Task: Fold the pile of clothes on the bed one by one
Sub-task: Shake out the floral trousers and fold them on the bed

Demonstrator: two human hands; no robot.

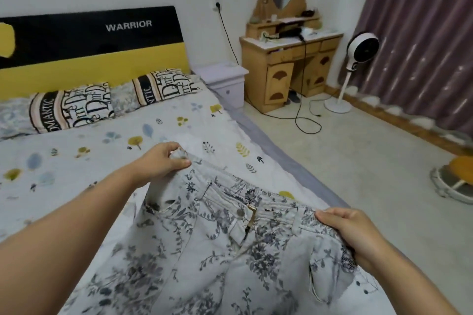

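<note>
A pair of white trousers with a grey-blue flower print [204, 258] is held up over the near part of the bed [84, 161], waistband stretched across, button and fly facing me. My left hand [163, 161] pinches the waistband's left end, thumb and fingers curled round the cloth. My right hand [350, 233] grips the waistband's right end near a side pocket. The trouser legs drop out of sight below the frame. No other clothes of the pile show in this view.
Two lettered pillows [71, 107] lie at the black and yellow headboard [89, 59]. Right of the bed stand a small white bedside cabinet [225, 82], a wooden dressing table with mirror [289, 59], a white standing fan [358, 59] and purple curtains [422, 33]. Cables trail on the floor [307, 120].
</note>
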